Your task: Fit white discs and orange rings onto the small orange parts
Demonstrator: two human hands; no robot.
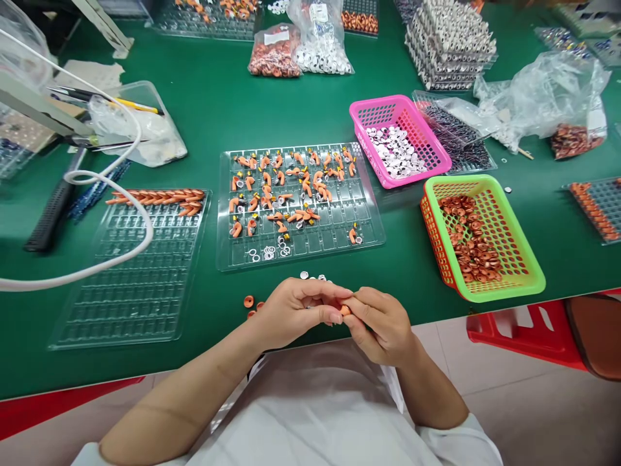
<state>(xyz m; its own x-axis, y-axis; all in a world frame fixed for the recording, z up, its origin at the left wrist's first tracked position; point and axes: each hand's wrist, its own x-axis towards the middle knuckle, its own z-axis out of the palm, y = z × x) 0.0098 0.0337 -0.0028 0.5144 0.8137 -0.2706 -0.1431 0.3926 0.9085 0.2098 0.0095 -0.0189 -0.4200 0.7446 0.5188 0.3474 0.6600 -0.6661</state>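
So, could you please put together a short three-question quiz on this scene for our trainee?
1. Multiple choice: what lies in the lime-green plastic mesh basket?
A) pens
B) small copper-brown discs
C) clear bags

2. True or false: the bare left hand and bare right hand meet at a small orange piece.

3. Fill in: the plastic mesh basket holding small white discs is coloured ____.

Key: 1. B; 2. True; 3. pink.
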